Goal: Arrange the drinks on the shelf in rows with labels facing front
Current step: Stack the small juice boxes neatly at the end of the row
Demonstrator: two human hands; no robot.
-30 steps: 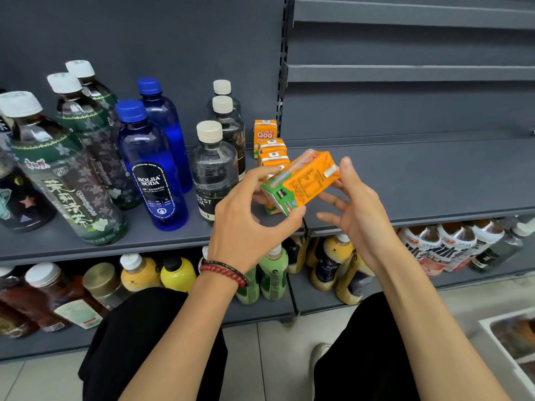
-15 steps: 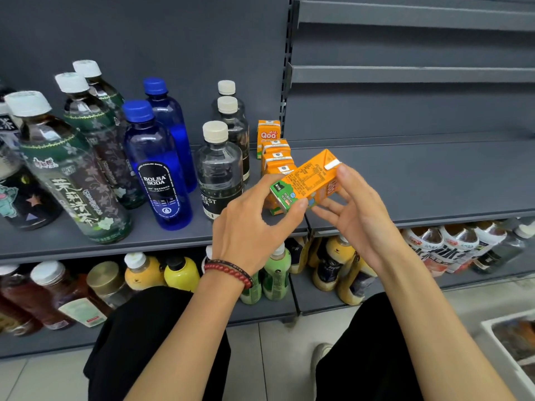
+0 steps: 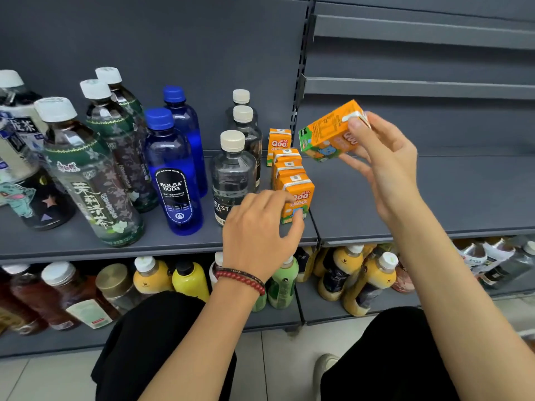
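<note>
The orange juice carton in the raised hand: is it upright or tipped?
Tipped. The orange juice carton lies slanted in the right hand, its white top end up-right, above the shelf.

On the middle shelf (image 3: pixel 405 198) stand four orange juice cartons (image 3: pixel 295 195) in a row at centre, with a fifth carton (image 3: pixel 330 134) held at upper right. Left of them are three clear soda bottles (image 3: pixel 231 180), two blue bottles (image 3: pixel 173 175) and three green-labelled tea bottles (image 3: pixel 89 180).

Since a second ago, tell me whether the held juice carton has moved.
Yes. The orange Qoo carton went up and right, off the carton row, now in the right hand alone.
</note>
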